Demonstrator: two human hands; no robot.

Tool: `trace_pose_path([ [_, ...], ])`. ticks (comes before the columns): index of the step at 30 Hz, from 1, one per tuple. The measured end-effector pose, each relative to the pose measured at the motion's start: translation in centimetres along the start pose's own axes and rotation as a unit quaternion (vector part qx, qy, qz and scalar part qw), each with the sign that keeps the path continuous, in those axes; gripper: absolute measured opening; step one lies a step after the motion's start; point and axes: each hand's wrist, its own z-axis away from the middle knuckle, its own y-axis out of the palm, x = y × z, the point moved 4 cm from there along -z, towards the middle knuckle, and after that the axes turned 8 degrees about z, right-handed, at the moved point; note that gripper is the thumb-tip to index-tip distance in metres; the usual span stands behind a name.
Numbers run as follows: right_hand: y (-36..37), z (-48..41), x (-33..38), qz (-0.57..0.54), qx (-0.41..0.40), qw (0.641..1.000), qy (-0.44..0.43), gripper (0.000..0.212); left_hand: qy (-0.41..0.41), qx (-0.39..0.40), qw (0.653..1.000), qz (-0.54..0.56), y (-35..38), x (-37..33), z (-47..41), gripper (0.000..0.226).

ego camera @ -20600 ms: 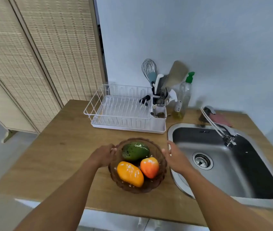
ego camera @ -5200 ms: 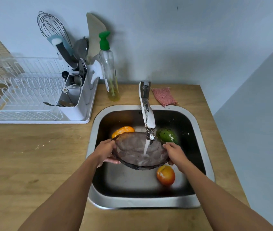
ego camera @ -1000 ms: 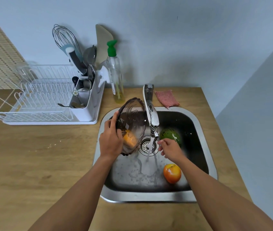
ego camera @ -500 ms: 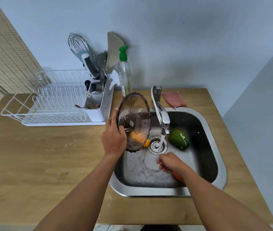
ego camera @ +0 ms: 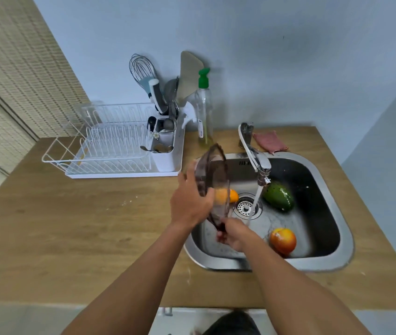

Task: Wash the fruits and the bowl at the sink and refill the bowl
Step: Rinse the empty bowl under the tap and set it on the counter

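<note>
- Right hand [ego camera: 235, 234] has left the water stream and come across to the bowl [ego camera: 212, 175]; its fingers curl on the lower rim.
- Bowl is turned further, nearly edge-on, over the left side of the sink [ego camera: 347, 238]. Left hand [ego camera: 189, 201] is still wrapped round its back.
- I read this as the bowl rinse wrapping up, with draining next.
- Orange fruit [ego camera: 229, 195], green fruit [ego camera: 278, 195] and red fruit [ego camera: 283, 240] lie in the basin, so no refill yet.
- Tap [ego camera: 256, 160] is running.

Soft even light; edges bowed, hands perhaps motion-blurred.
</note>
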Motion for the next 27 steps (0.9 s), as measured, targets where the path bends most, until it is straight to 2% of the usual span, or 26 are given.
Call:
trace_pose_path([
  [2,-0.7,-0.4,-0.6,-0.003,-0.074,0.997,-0.014,0.020,-0.028,0.049,0.998,-0.009,0.4,0.7,0.2,0.078],
  [4,-1.5,-0.4,-0.9,0.006,-0.133,0.991,-0.032,0.023,-0.052,0.066,0.996,0.004,0.5,1.4,0.3,0.075],
  [9,-2.0,0.5,-1.4,-0.054,-0.128,0.990,-0.017,0.021,-0.089,0.062,0.993,0.039,0.6,2.3,0.9,0.068],
  [12,-1.1,1.5,-1.7,-0.090,-0.092,0.992,-0.003,0.026,-0.082,0.049,0.995,0.028,0.2,2.4,1.4,0.074],
  [16,-0.2,2.0,-1.1,-0.104,-0.116,0.987,-0.045,0.024,-0.053,0.043,0.997,0.031,-1.1,2.0,1.5,0.078],
  [20,-0.2,2.1,-0.5,-0.075,-0.115,0.989,-0.050,0.022,-0.024,0.037,0.998,0.049,-2.0,1.2,1.6,0.080],
  [24,-0.8,2.1,-0.5,-0.049,-0.139,0.985,-0.095,0.021,-0.054,0.051,0.993,0.096,-2.3,3.0,1.8,0.069],
  [27,-1.0,2.4,-0.8,-0.008,-0.129,0.984,-0.122,0.012,-0.072,0.050,0.984,0.152,-3.7,5.1,2.3,0.057],
])
